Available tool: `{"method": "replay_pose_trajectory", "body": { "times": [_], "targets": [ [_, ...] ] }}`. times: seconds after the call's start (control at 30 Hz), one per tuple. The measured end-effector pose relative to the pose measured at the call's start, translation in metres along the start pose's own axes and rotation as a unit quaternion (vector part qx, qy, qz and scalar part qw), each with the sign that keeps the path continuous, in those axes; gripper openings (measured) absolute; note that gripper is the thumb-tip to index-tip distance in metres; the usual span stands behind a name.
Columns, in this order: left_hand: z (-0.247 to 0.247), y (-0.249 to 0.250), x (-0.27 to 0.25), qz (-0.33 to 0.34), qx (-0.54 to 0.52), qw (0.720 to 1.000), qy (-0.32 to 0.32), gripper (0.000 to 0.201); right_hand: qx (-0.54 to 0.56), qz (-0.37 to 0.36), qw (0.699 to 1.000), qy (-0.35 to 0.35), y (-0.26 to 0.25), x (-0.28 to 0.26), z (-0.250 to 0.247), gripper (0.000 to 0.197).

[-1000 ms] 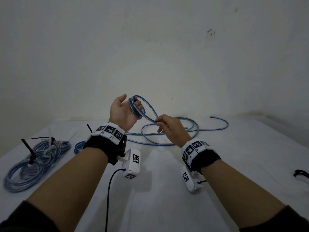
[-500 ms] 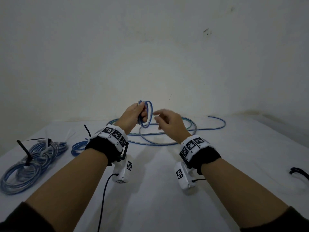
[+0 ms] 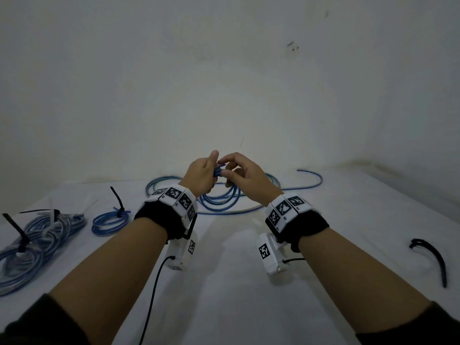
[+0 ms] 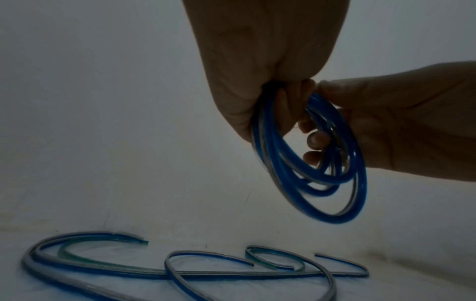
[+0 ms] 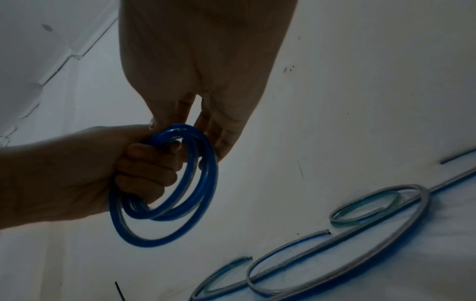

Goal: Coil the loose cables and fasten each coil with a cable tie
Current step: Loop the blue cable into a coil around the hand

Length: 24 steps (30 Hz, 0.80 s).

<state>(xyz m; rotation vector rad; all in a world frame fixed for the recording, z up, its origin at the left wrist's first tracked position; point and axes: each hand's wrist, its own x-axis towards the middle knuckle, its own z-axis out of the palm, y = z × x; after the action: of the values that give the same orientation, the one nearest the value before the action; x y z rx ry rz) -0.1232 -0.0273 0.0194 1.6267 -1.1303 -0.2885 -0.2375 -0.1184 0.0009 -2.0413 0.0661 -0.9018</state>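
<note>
Head view: where is the small coil of glossy blue plastic cable (image 3: 219, 171)?

Above the white surface (image 3: 224, 295). The left hand (image 3: 201, 174) has fingers curled round its loops; the right hand (image 3: 246, 175) pinches its top.

Holds both bare forearms out ahead, left forearm (image 3: 112, 265) and right forearm (image 3: 348, 265) angled inward so that the two grips meet in the middle, lifted clear of the surface below. Wraps the left grip (image 3: 201, 174) round the blue cable coil (image 5: 149, 244), fingers (image 5: 146, 167) curled through its loops, thumb up. Pinches the coil's top with the right grip (image 3: 245, 174), thumb (image 5: 154, 120) in front, other fingers behind.
</note>
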Motion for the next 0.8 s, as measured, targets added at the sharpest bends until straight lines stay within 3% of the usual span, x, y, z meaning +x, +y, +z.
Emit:
{"method": "replay_pose_trajectory", "body": {
  "times": [0.1, 0.23, 0.37, 0.5, 0.8],
  "targets": [
    [0.009, 0.002, 0.001, 0.018, 0.058, 0.998, 0.016, 0.046, 0.005, 0.019, 1.0, 0.007, 0.004, -0.006, -0.005, 0.015],
    [0.024, 0.006, 0.002, 0.018, 0.008, 1.0, -0.005, 0.043, -0.006, 0.033, 0.998, 0.055, 0.006, -0.013, -0.02, 0.011],
    [0.041, 0.017, 0.001, 0.026, -0.069, 0.993, -0.097, 0.029, -0.024, 0.047, 0.991, 0.121, 0.011, -0.022, -0.043, 0.012],
    [0.063, 0.024, 0.001, 0.033, -0.079, 0.979, -0.185, 0.022, -0.04, 0.07, 0.98, 0.182, 0.016, -0.038, -0.075, 0.012],
    [0.151, 0.06, 0.002, 0.039, -0.065, 0.966, -0.249, 0.025, -0.078, 0.125, 0.957, 0.251, 0.01, -0.091, -0.144, 0.013]
  ]
}}
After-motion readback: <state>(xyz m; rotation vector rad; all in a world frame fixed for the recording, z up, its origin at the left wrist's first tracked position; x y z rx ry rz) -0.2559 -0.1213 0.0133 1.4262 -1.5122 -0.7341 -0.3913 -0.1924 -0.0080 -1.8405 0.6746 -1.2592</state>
